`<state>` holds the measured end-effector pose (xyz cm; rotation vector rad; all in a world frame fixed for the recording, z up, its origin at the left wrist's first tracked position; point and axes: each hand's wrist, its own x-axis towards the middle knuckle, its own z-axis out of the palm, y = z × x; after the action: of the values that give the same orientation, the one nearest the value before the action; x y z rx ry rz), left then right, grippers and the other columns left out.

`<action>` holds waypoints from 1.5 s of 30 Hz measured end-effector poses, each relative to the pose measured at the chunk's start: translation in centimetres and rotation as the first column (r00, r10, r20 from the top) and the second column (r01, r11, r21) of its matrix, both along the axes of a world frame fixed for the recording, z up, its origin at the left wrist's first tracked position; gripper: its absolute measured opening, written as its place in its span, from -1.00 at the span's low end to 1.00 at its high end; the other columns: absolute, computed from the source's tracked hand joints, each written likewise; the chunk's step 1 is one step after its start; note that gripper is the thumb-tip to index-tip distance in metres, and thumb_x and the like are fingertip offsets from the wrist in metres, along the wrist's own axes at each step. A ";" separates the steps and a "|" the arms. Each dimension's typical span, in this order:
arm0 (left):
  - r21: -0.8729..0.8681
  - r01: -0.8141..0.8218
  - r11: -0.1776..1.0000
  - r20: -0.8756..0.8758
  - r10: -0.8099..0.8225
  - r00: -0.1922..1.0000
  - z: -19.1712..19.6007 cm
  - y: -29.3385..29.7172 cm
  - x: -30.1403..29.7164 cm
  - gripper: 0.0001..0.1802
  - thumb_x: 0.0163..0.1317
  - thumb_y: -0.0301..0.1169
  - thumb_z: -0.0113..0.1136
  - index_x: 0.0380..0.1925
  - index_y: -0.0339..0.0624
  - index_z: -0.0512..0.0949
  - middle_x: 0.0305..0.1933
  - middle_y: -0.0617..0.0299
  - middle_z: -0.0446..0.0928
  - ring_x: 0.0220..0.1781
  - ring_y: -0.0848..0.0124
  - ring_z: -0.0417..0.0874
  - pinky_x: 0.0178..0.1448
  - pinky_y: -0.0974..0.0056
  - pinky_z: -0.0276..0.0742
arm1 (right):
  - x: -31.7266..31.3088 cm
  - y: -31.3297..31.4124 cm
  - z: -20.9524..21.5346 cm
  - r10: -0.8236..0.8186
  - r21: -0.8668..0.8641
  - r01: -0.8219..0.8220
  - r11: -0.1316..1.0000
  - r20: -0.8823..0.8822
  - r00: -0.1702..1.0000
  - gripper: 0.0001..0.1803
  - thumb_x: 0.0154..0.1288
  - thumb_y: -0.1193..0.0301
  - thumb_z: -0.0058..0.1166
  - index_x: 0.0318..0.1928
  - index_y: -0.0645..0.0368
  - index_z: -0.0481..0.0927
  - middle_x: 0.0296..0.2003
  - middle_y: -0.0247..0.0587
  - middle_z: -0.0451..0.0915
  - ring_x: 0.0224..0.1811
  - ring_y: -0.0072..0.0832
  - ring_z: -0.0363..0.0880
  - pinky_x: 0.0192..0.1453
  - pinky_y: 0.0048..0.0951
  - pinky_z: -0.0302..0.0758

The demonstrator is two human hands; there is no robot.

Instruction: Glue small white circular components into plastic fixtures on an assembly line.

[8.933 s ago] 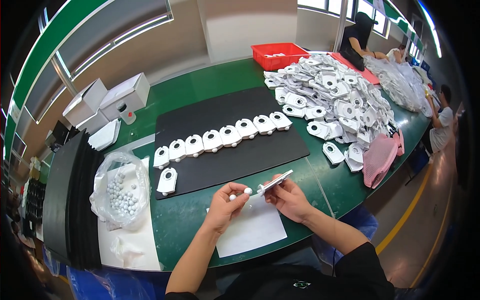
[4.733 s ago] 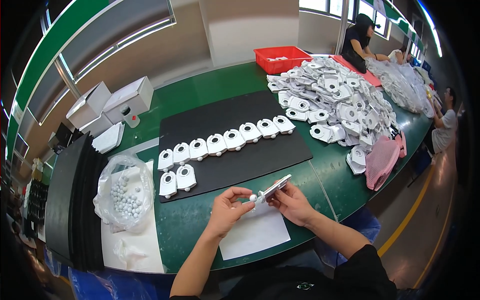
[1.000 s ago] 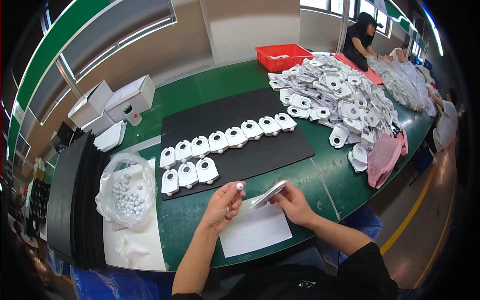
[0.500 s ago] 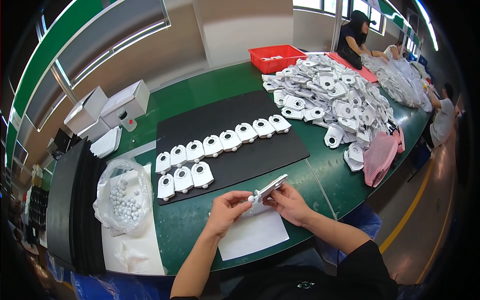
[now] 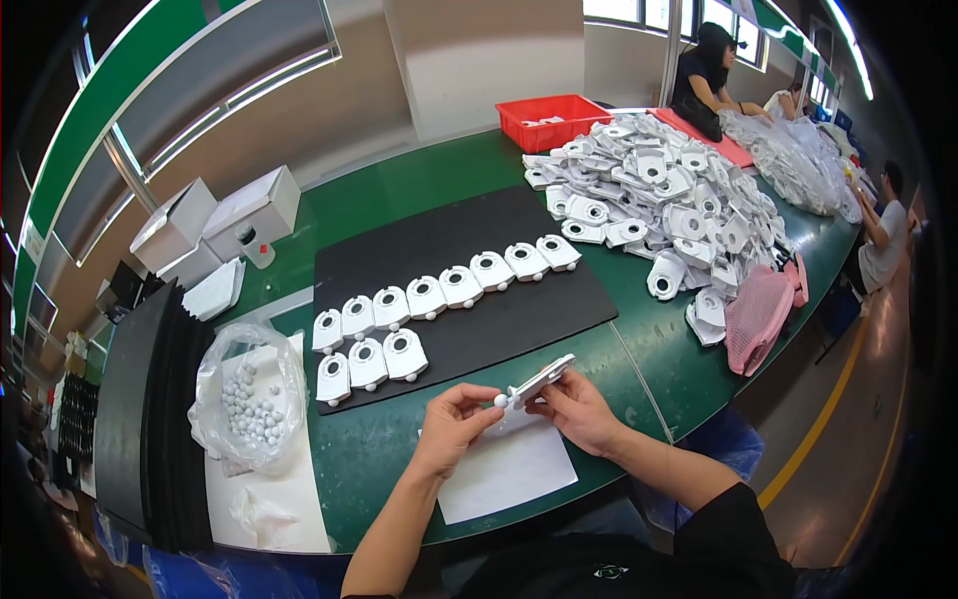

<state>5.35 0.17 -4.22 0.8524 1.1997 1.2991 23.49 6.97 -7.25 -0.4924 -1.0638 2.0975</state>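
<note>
Hands — left grip (image 5: 457,419) on small white ball (image 5: 500,400), right grip (image 5: 577,409) holding white plastic piece (image 5: 540,381).

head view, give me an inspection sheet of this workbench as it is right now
surface: green table, black mat across it, white sheet at the near edge
job's things: left hand pinches a small white ball against a white plastic part held by the right hand; eleven finished parts lie in two rows on the mat
clutter: bag of white balls, heap of white parts, red bin, white boxes, pink mesh bag
grippers: both hands closed on their pieces
cables: nothing seen
surroundings: other people seated at the far end
</note>
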 end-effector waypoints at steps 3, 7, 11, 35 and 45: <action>-0.005 0.014 1.000 -0.020 -0.014 1.000 0.1 -0.1 0.1 -0.75 -0.05 -0.54 0.31 -0.31 -0.23 0.53 -0.59 0.40 0.46 -0.65 0.72 0.29 -0.61 0.59 0.11 | 0.0 -0.1 0.3 -0.023 -0.011 0.023 1.000 0.010 1.000 -0.77 0.36 0.50 -0.23 0.00 0.18 0.32 -0.08 -0.27 0.41 -0.05 -0.51 0.43 0.06 -0.39 0.41; 0.124 0.018 0.992 -0.203 0.007 0.979 0.2 -0.2 0.2 -0.64 -0.16 -0.54 0.40 -0.29 -0.23 0.52 -0.63 0.45 0.40 -0.63 0.76 0.27 -0.57 0.62 0.11 | -0.2 -0.1 0.5 -0.018 0.046 0.014 0.999 0.100 0.995 -0.76 0.35 0.49 -0.20 0.01 0.20 0.32 -0.15 -0.29 0.44 -0.15 -0.57 0.45 -0.06 -0.48 0.45; 0.180 0.045 0.983 -0.323 0.016 0.946 0.3 -0.3 -0.2 -0.55 -0.22 -0.56 0.43 -0.25 -0.22 0.49 -0.67 0.48 0.32 -0.63 0.77 0.24 -0.55 0.62 0.12 | -0.4 0.2 2.3 0.076 0.112 -0.098 0.989 0.182 0.980 -0.75 0.33 0.45 -0.14 -0.01 0.23 0.32 -0.33 -0.34 0.45 -0.38 -0.66 0.40 -0.27 -0.61 0.39; -0.222 -0.113 0.968 0.636 0.232 0.736 -0.7 0.0 -4.1 -0.71 -0.01 -0.65 -0.10 -0.22 -0.28 0.34 -0.21 -0.03 0.41 -0.35 0.34 0.43 -0.66 0.54 0.14 | -7.6 7.9 3.5 -0.448 0.834 -0.185 0.519 0.450 0.773 -0.74 0.09 0.37 0.09 -0.18 0.19 0.53 -0.32 -0.13 0.55 -0.31 -0.28 0.54 -0.19 -0.34 0.46; -0.204 -0.055 0.977 0.442 0.142 0.886 0.0 -0.1 -2.8 -0.82 0.29 -0.36 -0.08 -0.20 -0.22 0.35 -0.36 0.15 0.46 -0.54 0.54 0.35 -0.73 0.58 0.03 | 12.8 8.5 6.0 -0.870 0.725 -0.483 0.491 0.437 -0.228 -0.73 0.07 0.31 0.13 -0.24 0.20 0.54 -0.29 -0.07 0.51 -0.18 -0.18 0.48 -0.16 -0.25 0.47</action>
<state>2.59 0.09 -4.23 0.3233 0.9749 1.3498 36.32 15.50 -1.22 -1.8258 -2.2597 -0.1860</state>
